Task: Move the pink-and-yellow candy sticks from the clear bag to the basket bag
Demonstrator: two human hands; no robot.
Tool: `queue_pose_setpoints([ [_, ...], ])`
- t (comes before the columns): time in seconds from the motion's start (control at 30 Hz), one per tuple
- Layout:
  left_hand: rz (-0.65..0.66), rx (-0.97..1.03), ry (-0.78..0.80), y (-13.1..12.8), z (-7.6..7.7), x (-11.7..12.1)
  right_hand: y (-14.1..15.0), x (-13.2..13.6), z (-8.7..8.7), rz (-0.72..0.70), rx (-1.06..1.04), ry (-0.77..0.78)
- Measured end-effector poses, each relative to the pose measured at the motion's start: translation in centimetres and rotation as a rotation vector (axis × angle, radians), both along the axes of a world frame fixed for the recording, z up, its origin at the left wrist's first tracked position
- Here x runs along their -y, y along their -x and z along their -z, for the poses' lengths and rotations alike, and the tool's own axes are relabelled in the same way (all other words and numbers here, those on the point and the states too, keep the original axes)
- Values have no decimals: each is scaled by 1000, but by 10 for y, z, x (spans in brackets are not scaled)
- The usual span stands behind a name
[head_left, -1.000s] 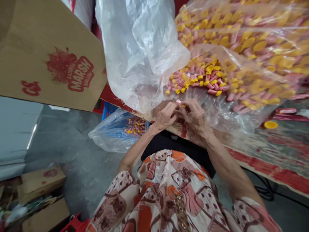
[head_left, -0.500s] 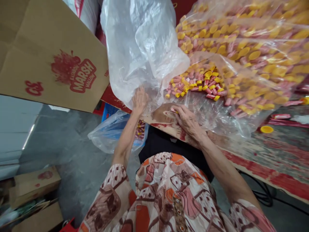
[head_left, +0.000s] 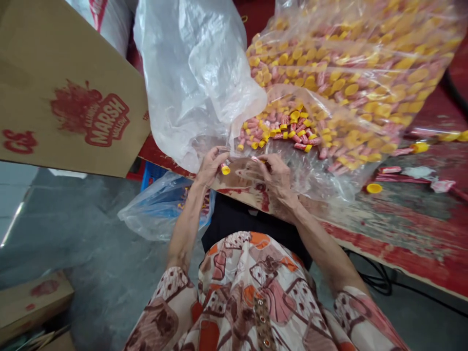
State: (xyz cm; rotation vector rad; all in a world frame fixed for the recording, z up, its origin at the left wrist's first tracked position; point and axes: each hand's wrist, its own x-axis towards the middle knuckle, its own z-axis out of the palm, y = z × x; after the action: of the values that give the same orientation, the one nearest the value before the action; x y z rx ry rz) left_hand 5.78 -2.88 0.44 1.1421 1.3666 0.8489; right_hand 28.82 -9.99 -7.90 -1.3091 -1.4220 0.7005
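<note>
My left hand [head_left: 210,168] pinches a small yellow-capped piece [head_left: 225,169] between its fingertips. My right hand [head_left: 276,178] holds a thin pink piece [head_left: 258,159] a short way to the right, and the two hands are apart. Both hands sit just below a loose heap of pink sticks with yellow caps [head_left: 278,127], which spills from a large clear plastic bag [head_left: 351,63] packed with the same pieces. A crumpled clear plastic sheet [head_left: 193,83] hangs to the left of the heap, close above my left hand.
A cardboard carton flap printed with red "Marshmallow" lettering [head_left: 73,97] juts in at upper left. A plastic bag with a few pieces [head_left: 161,212] lies below the table edge. A loose yellow cap [head_left: 374,188] and pink wrappers [head_left: 402,173] lie on the red-edged table [head_left: 395,248].
My hands were together a second ago. My left hand then rose against the plastic sheet, and it now holds a yellow-capped piece apart from my right. The whole view has shifted left.
</note>
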Motion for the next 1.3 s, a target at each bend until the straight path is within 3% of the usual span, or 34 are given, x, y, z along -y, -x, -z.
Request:
queue_pose_setpoints([
  [0.17, 134, 208, 77, -28, 7, 25, -5, 2, -20, -178, -598, 232],
  [0.43, 248, 293, 75, -68, 20, 66, -22, -14, -23, -120, -808, 340],
  [0.6, 255, 229, -93, -100, 28, 90, -23, -16, -30, -132, -877, 345],
  [0.73, 259, 188, -180, -100, 34, 93, -19, -10, -30, -65, -715, 308],
  [0.9, 308, 65, -185, -72, 34, 81, -33, -9, -15, 301, -104, 151],
  [0.97, 336, -104, -276, -60, 28, 74, -45, -10, -9, 416, 177, 161],
  [1.07, 393, -485, -448, -44, 17, 64, -60, -13, -7, 429, 459, 283],
  [1.17, 429, -782, -540, -34, 6, 59, -66, -16, -6, 410, 526, 345],
  [1.3, 419, -872, -605, -34, 3, 58, -64, -18, 2, 438, 438, 246],
])
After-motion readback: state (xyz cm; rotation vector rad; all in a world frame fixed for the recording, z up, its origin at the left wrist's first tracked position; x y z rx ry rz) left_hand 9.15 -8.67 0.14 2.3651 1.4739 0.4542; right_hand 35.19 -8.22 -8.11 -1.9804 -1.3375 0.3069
